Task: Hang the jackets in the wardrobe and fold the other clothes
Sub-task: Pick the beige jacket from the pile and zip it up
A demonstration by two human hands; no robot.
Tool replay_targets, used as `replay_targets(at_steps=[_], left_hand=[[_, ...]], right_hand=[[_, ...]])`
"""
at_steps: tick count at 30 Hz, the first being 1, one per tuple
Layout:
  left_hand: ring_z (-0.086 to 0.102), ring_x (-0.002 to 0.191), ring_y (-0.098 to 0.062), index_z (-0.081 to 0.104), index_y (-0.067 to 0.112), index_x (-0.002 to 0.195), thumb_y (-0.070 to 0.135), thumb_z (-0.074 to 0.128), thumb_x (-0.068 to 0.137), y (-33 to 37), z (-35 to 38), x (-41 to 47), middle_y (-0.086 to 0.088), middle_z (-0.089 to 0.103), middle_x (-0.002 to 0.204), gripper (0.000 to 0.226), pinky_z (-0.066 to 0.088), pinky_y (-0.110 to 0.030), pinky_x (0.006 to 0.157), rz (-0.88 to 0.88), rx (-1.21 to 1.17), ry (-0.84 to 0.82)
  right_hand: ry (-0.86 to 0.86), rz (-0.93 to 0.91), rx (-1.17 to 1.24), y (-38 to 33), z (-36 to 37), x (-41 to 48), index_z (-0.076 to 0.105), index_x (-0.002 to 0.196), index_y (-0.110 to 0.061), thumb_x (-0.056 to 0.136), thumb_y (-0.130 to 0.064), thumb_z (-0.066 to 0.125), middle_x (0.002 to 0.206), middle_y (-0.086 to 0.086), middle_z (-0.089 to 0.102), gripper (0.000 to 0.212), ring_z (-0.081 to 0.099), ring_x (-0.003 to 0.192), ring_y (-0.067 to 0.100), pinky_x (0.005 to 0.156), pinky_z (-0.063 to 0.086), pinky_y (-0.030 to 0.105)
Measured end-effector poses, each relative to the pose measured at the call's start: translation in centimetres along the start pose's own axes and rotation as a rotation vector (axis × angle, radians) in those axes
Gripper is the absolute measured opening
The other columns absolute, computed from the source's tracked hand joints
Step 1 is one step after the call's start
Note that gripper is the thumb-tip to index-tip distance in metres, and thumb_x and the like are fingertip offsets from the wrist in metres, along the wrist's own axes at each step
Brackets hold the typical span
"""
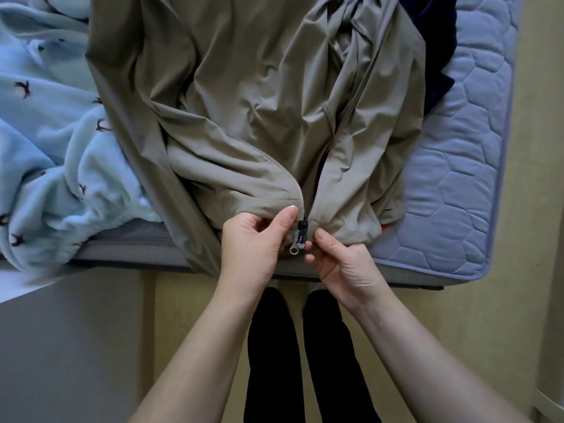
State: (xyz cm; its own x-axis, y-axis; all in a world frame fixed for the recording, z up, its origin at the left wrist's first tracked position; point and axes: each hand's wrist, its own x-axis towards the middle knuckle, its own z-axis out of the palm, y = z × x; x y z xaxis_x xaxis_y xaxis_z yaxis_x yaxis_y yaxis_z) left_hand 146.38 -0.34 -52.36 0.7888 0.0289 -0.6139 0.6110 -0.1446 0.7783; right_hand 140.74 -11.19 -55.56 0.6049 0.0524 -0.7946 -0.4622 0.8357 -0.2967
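Khaki jacket (244,87), penguin-print pale-blue blanket (45,132), quilted lavender mattress (464,163).

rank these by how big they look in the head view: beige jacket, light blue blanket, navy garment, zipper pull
1. beige jacket
2. light blue blanket, cut off by the frame edge
3. navy garment, mostly hidden under the jacket
4. zipper pull
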Motion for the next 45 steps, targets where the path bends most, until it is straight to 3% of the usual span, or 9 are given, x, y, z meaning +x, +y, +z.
replay_targets(at_steps=[9, 14, 21, 25, 29, 32, 36, 40, 45], left_hand=[[0.06, 0.057, -0.005, 0.066, 0.017, 0.061, 0.012, 0.071, 0.082, -1.1, -0.6, 0.0, 0.007, 0.067, 0.056, 0.022, 0.049, -0.02, 0.057, 0.097, 0.112, 0.0], [0.053, 0.053, -0.002, 0.068, 0.012, 0.064, 0.022, 0.073, 0.082, -1.9, -1.5, 0.4, 0.003, 0.065, 0.056, 0.021, 0.044, -0.023, 0.052, 0.184, 0.382, -0.046], [0.041, 0.049, -0.01, 0.061, 0.001, 0.06, 0.026, 0.072, 0.082, -2.6, -2.1, 0.7, -0.004, 0.054, 0.048, 0.034, 0.037, -0.03, 0.048, 0.132, 0.569, -0.113], [0.041, 0.051, -0.015, 0.059, -0.003, 0.061, 0.028, 0.072, 0.081, -2.8, -2.5, 0.4, -0.002, 0.049, 0.049, 0.039, 0.038, -0.031, 0.05, 0.099, 0.619, -0.094], [0.039, 0.048, -0.015, 0.052, 0.003, 0.054, 0.028, 0.072, 0.081, -2.2, -2.3, 0.6, 0.004, 0.042, 0.045, 0.042, 0.037, -0.031, 0.048, 0.036, 0.635, -0.1], [0.036, 0.046, -0.011, 0.048, 0.007, 0.053, 0.03, 0.072, 0.081, -1.7, -2.2, 0.5, 0.006, 0.04, 0.045, 0.043, 0.03, -0.024, 0.045, 0.02, 0.66, -0.11], [0.034, 0.047, -0.012, 0.046, 0.006, 0.053, 0.028, 0.071, 0.082, -1.7, -2.9, 0.5, 0.003, 0.039, 0.046, 0.044, 0.03, -0.021, 0.044, 0.041, 0.696, -0.136], [0.033, 0.049, -0.013, 0.039, 0.008, 0.054, 0.027, 0.068, 0.085, -2.1, -3.3, 0.5, 0.0, 0.038, 0.049, 0.047, 0.03, -0.021, 0.045, 0.054, 0.802, -0.195], [0.044, 0.056, -0.015, 0.057, -0.003, 0.069, 0.031, 0.067, 0.086, -2.5, -4.0, 1.0, -0.003, 0.049, 0.057, 0.039, 0.03, -0.018, 0.046, -0.009, 0.824, -0.257]], right_hand=[[0.062, -0.004, 0.041, 0.0, 0.9, -0.6, 0.076, 0.065, -0.008, 0.065, -0.008, 0.063, 0.068, 0.004, 0.071, 0.013, 0.066, 0.055, 0.009, 0.048, 0.052, 0.017], [0.169, -0.029, 0.102, 0.0, 1.0, -0.4, 0.072, 0.055, -0.004, 0.086, 0.005, 0.052, 0.057, 0.005, 0.066, 0.037, 0.062, 0.048, 0.008, 0.047, 0.051, 0.015], [0.286, 0.096, 0.041, 0.3, 0.6, -0.2, 0.061, 0.08, 0.002, 0.092, -0.001, 0.054, 0.059, 0.004, 0.065, 0.014, 0.06, 0.047, 0.006, 0.046, 0.05, 0.015], [0.243, 0.258, -0.533, -1.1, 0.5, -1.4, 0.061, 0.084, -0.003, 0.098, -0.024, 0.049, 0.059, 0.007, 0.067, 0.028, 0.061, 0.045, 0.012, 0.044, 0.051, 0.021], [0.277, -0.103, -1.101, -1.2, 1.0, -2.4, 0.056, 0.072, -0.009, 0.085, -0.033, 0.066, 0.058, 0.006, 0.065, 0.029, 0.061, 0.046, 0.016, 0.05, 0.051, 0.031], [0.224, -0.208, -1.277, -1.2, 1.7, -2.1, 0.058, 0.073, -0.017, 0.077, -0.036, 0.071, 0.061, 0.0, 0.064, 0.023, 0.065, 0.057, 0.017, 0.061, 0.057, 0.038], [0.106, -0.262, -1.523, -1.2, 2.0, -1.4, 0.056, 0.076, -0.019, 0.084, -0.031, 0.061, 0.067, -0.001, 0.065, 0.015, 0.066, 0.067, 0.021, 0.066, 0.054, 0.04], [-0.045, -0.441, -2.106, -1.3, 1.8, -0.7, 0.046, 0.09, -0.016, 0.098, -0.027, 0.043, 0.091, 0.008, 0.064, 0.014, 0.061, 0.086, 0.034, 0.061, 0.034, 0.034], [-0.203, -0.8, -2.347, -2.2, 1.6, 0.4, 0.053, 0.065, -0.012, 0.058, -0.007, 0.077, 0.053, 0.003, 0.058, 0.026, 0.055, 0.038, 0.029, 0.039, 0.022, 0.023]])
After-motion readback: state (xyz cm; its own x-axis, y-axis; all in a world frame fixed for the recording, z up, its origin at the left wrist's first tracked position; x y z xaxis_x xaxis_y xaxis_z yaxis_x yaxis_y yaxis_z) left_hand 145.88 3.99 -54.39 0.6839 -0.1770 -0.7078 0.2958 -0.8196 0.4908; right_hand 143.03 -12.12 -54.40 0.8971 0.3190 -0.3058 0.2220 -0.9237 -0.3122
